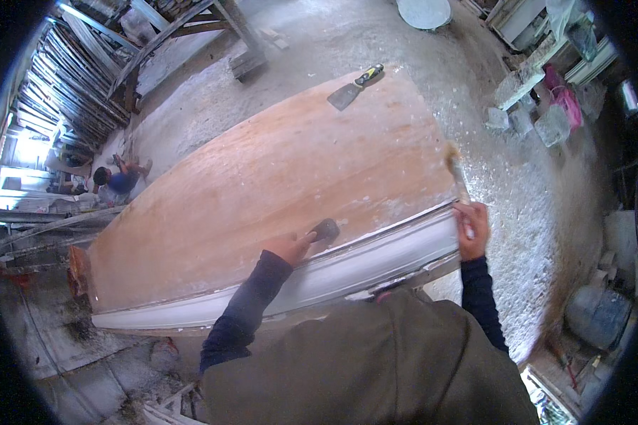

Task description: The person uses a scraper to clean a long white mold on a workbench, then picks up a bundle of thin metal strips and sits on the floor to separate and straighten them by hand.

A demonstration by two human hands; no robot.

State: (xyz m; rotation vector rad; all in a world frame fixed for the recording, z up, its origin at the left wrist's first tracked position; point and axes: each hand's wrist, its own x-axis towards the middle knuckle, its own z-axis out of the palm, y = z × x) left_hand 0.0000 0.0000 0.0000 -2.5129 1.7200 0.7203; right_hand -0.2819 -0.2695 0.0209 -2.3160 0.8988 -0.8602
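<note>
A long brownish wooden panel (262, 170) with a curved far edge lies in front of me. Along its near side runs a white moulded edge (276, 294). My left hand (289, 248) rests on the panel close to this moulding, its fingers closed on a dark, rounded block (326, 230). At the right end, my right hand (473, 230) grips the handle of a brush (459, 178), bristles pointing away from me beside the panel's right edge. A putty knife (356, 86) with a black and yellow handle lies on the panel's far right part.
Another person (120, 180) is low down at the left, beyond the panel. Stacked poles (67, 81) stand at the far left, near a wooden frame (184, 32). Clear and pink plastic bags (563, 103) lie at the right. A bluish container (597, 316) sits lower right.
</note>
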